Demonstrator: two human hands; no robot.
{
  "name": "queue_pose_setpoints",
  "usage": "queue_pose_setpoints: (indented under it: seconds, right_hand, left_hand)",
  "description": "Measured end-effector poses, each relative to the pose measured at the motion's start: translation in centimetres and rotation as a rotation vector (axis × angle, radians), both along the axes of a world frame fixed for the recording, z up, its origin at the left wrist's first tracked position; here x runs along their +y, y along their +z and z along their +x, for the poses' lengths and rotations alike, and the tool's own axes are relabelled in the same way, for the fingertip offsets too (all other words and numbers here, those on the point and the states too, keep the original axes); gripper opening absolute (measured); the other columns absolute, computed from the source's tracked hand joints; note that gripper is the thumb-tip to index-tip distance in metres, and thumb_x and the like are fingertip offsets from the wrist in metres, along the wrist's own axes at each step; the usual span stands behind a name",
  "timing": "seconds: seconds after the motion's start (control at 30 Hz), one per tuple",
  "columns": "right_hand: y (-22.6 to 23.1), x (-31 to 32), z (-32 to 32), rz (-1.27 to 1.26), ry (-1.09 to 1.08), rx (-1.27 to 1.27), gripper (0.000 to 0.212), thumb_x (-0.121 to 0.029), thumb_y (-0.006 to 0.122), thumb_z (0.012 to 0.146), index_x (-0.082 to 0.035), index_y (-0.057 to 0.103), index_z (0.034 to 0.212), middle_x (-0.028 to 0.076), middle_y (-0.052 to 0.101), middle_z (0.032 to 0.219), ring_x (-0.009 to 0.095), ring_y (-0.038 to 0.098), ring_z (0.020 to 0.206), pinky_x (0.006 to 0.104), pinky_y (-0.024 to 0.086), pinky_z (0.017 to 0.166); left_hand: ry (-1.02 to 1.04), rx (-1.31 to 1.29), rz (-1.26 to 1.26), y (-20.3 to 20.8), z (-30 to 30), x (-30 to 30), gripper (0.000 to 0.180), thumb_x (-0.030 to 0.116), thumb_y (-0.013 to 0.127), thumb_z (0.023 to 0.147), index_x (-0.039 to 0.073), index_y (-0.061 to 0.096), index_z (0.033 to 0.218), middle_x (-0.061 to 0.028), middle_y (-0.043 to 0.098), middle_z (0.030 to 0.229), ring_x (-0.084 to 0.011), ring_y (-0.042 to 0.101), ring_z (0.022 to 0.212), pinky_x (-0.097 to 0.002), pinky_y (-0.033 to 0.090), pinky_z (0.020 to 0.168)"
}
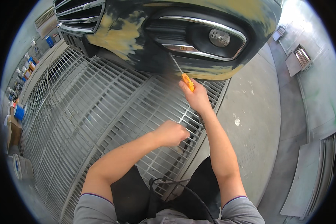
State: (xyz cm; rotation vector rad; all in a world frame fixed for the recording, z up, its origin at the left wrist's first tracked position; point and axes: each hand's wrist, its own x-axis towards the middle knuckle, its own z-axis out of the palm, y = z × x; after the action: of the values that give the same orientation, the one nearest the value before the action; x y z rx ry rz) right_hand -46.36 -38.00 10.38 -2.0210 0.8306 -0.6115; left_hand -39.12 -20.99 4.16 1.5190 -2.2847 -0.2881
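Note:
My right hand [196, 96] is closed around the orange-yellow handle of a screwdriver [186, 79]. Its thin metal shaft points up and away, with the tip at the lower edge of the fog light surround [198, 52] on a dark car bumper [153, 59]. Chrome strips line the surround, and a round fog light [219, 37] sits in it. Yellowish filler patches [117, 35] cover parts of the bumper. Nearer to me, my left hand [172, 133] is held as a fist above the floor grating, apart from the bumper. Its curled fingers hide whatever they may hold.
Metal grating [100, 108] covers the floor under the bumper, with concrete [246, 123] along its right side. Cans and bottles [28, 67] line the left wall. A white bucket [22, 167] stands nearer. Panels [306, 179] lean at the right. A dark cable [198, 198] crosses my lap.

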Motion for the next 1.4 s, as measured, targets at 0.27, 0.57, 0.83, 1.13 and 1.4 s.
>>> queue_pose_setpoints:
  seconds: [0.27, 0.57, 0.83, 1.13, 1.4]
  right_hand:
    - [-0.2, 1.1, 1.0, -0.092, 0.049, -0.09, 0.047, -0.04, 0.073, 0.101, -0.003, 0.071, 0.13, 0.02, 0.076, 0.099, 0.033, 0.072, 0.093, 0.0402, 0.055, 0.085]
    - [-0.7, 2.3, 2.5, -0.191, 0.012, -0.16, 0.047, -0.038, 0.073, 0.1, -0.004, 0.069, 0.132, 0.027, 0.076, 0.096, 0.048, 0.074, 0.093, 0.0473, 0.058, 0.081]
    - [0.0, 3.7, 3.4, -0.169, -0.066, -0.136, 0.043, -0.037, 0.074, 0.1, -0.006, 0.07, 0.13, 0.027, 0.075, 0.092, 0.049, 0.074, 0.089, 0.049, 0.057, 0.076]
    - [0.2, 4.3, 3.8, -0.241, -0.024, -0.12, 0.041, -0.033, 0.073, 0.104, -0.002, 0.068, 0.131, 0.017, 0.078, 0.101, 0.025, 0.074, 0.091, 0.0355, 0.056, 0.086]
    - [-0.6, 4.6, 3.6, -0.286, -0.07, -0.133, 0.043, -0.035, 0.073, 0.103, -0.001, 0.068, 0.129, 0.016, 0.075, 0.09, 0.025, 0.071, 0.08, 0.0363, 0.056, 0.078]
  left_hand:
    - [0.005, -0.044, 0.072, -0.1, 0.1, -0.2, 0.006, 0.014, 0.068, 0.084, 0.01, 0.065, 0.08, -0.008, 0.071, 0.082, -0.0329, 0.073, 0.081, -0.0492, 0.058, 0.067]
    - [0.027, -0.015, 0.052, -0.6, 0.2, -0.1, 0.005, 0.013, 0.067, 0.083, 0.009, 0.067, 0.079, -0.0093, 0.072, 0.08, -0.0339, 0.073, 0.08, -0.0501, 0.058, 0.067]
    - [0.052, 0.017, 0.047, -0.6, 0.3, 0.2, 0.003, 0.011, 0.068, 0.08, 0.009, 0.069, 0.077, -0.0113, 0.072, 0.076, -0.0352, 0.073, 0.077, -0.0504, 0.057, 0.066]
    - [0.067, -0.032, 0.086, 0.2, 0.7, 0.5, 0.007, 0.013, 0.065, 0.083, 0.01, 0.069, 0.079, -0.0121, 0.074, 0.08, -0.0353, 0.075, 0.081, -0.0514, 0.058, 0.07]
    - [0.064, -0.049, 0.13, 0.4, 0.9, 0.7, 0.006, 0.013, 0.064, 0.084, 0.009, 0.069, 0.081, -0.0109, 0.075, 0.084, -0.0353, 0.075, 0.084, -0.0518, 0.058, 0.07]
